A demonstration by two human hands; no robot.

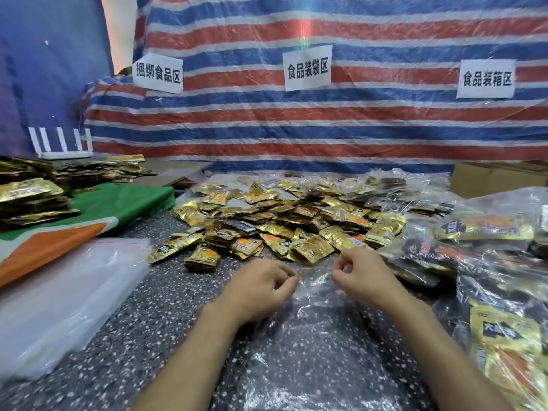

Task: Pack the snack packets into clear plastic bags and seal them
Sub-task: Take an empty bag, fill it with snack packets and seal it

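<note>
A clear plastic bag (314, 345) lies flat on the speckled table in front of me, its mouth pointing away. My left hand (261, 287) pinches the left side of the bag's top edge. My right hand (360, 272) pinches the right side of that edge. Just beyond my hands a loose heap of gold snack packets (284, 223) spreads across the middle of the table. I cannot make out any packet inside the bag.
A stack of unused clear bags (59, 295) lies at the left. Filled clear bags of packets (501, 262) pile up at the right. More gold packets (29, 200) sit on a green and orange cloth (118, 203) far left. A striped tarpaulin with paper signs backs the table.
</note>
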